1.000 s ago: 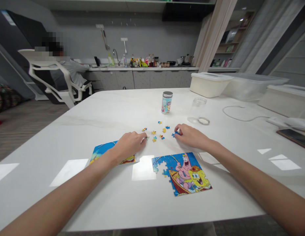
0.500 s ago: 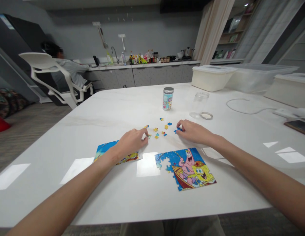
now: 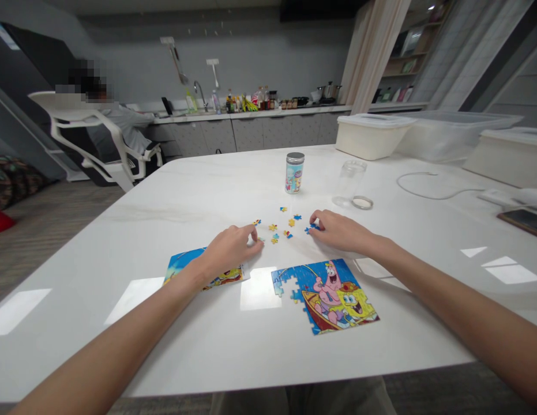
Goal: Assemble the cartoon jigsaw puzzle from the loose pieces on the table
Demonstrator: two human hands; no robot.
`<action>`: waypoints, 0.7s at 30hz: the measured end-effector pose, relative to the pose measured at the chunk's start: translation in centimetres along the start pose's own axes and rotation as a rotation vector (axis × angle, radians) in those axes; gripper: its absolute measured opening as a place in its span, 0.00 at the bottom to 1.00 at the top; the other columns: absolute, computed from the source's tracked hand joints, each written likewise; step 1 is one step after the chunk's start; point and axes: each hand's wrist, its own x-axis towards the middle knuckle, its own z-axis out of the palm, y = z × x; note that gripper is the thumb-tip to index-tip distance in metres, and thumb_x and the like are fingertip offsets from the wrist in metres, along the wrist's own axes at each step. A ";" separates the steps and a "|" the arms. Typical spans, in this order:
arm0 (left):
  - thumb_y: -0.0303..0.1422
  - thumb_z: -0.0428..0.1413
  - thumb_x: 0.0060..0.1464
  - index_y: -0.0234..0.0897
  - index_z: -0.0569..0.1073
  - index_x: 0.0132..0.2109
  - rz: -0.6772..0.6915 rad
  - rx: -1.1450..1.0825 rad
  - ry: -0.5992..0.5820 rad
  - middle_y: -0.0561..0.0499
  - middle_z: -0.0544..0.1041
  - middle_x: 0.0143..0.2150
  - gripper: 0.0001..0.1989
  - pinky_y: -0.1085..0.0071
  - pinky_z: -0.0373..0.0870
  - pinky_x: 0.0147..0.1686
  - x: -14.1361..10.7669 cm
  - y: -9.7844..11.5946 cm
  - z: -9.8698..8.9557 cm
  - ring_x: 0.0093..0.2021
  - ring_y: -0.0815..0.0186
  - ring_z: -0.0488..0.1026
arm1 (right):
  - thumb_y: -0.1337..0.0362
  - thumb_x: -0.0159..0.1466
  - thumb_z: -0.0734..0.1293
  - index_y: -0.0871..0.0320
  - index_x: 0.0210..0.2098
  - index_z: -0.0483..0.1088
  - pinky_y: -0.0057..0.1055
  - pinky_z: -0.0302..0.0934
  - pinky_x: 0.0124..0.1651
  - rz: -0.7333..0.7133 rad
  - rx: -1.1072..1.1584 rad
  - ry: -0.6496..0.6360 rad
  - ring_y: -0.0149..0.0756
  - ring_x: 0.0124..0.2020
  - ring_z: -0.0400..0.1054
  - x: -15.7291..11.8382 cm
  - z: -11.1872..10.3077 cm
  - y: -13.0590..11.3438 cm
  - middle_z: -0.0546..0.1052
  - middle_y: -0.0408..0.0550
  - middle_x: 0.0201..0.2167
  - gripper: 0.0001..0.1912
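My left hand [image 3: 233, 249] rests over a picture card [image 3: 181, 262], thumb and index finger curled in around a pale puzzle piece mostly hidden at the fingertips. On the right, my right hand [image 3: 341, 229] has thumb and index finger closed about a blue puzzle piece [image 3: 314, 227] on the table. Between the hands lie several loose pieces, among them a yellow piece [image 3: 291, 222] and a red-and-blue piece [image 3: 288, 234]. Nearer to me is a partly joined cartoon jigsaw puzzle [image 3: 333, 294], with a gap along its left and lower-left side.
Behind the pieces stand a cartoon-printed tin [image 3: 294, 173] with a silver lid and a clear jar [image 3: 352, 178], its ring lid [image 3: 362, 202] beside it. Storage boxes [image 3: 372, 138], a white cable [image 3: 424, 193] and a phone [image 3: 523, 223] are at right. A person sits in a chair [image 3: 86, 127].
The left thumb has stretched slightly right and covers more of the pale piece. My right hand stays at the blue piece. The view has shifted a little.
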 end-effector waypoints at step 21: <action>0.36 0.48 0.53 0.40 0.70 0.32 0.017 -0.042 -0.036 0.53 0.71 0.22 0.09 0.71 0.58 0.25 -0.2 0.0 -0.5 0.24 0.66 0.67 | 0.57 0.62 0.58 0.58 0.47 0.65 0.37 0.60 0.40 0.002 0.018 -0.015 0.43 0.38 0.69 0.0 0.0 0.0 0.73 0.54 0.42 0.17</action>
